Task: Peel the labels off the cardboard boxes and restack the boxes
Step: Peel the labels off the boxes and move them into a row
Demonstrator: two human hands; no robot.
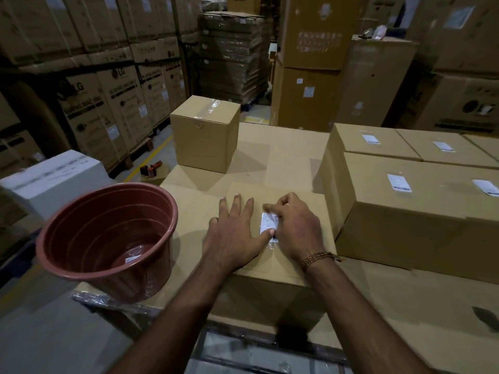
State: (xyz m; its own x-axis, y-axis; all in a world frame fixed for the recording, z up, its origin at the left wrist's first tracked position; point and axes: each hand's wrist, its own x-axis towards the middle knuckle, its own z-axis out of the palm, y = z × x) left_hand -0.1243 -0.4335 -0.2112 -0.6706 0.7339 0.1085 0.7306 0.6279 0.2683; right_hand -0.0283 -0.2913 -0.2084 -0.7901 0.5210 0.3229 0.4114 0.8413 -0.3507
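A cardboard box (270, 276) sits right in front of me with a small white label (268, 224) on its top. My left hand (233, 233) lies flat on the box top, fingers spread, its thumb pressing beside the label. My right hand (293, 225) is curled over the label's right edge, fingertips pinching its upper corner. To the right stand labelled boxes (405, 220), each with a white label (399, 182) on top. One unlabelled box (205, 136) stands apart at the back.
A reddish-brown plastic tub (108, 238) stands to my left with a peeled label (131, 259) inside. All rest on a large flat cardboard surface (280, 152). A white box (54, 179) is at the left. Tall stacked cartons (108, 103) surround the aisle.
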